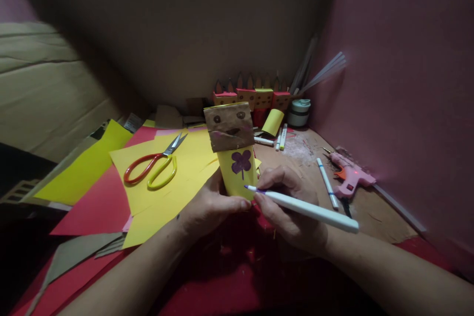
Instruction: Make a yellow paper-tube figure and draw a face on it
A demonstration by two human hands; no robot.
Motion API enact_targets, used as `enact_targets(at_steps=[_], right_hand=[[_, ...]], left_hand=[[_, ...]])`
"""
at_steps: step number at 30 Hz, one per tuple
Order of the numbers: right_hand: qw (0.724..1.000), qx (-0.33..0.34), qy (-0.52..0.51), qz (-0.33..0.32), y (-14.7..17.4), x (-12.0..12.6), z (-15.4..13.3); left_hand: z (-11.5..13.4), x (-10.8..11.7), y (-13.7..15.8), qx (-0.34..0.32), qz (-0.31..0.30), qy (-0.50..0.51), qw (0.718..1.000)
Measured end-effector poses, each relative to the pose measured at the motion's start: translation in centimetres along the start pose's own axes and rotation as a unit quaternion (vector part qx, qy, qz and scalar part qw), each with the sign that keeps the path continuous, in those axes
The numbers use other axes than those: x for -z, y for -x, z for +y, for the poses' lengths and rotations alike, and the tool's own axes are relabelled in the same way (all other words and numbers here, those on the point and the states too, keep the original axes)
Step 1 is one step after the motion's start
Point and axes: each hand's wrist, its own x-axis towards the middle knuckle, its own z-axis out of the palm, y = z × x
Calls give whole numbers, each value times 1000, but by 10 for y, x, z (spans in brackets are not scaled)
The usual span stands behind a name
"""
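My left hand is wrapped round the lower part of a paper puppet, holding it upright. The puppet has a brown cardboard head with a drawn face and a yellow paper tube body. On the body is a purple flower with a short stem. A white marker with a purple tip is pinched in my right hand. Its tip is at the yellow body, just below the stem; whether it touches the paper I cannot tell.
Scissors with red and yellow handles lie on yellow paper sheets at left. At right are a pink glue gun, a capped marker and a lidded jar. Several similar puppets stand behind, near a yellow paper tube.
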Motion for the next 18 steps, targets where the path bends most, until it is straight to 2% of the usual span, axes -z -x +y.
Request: enact_targets(at_steps=[18], right_hand=[[1000, -12, 23, -14, 0, 2, 0]], left_hand=[[-2, 1, 0, 11, 1, 4, 1000]])
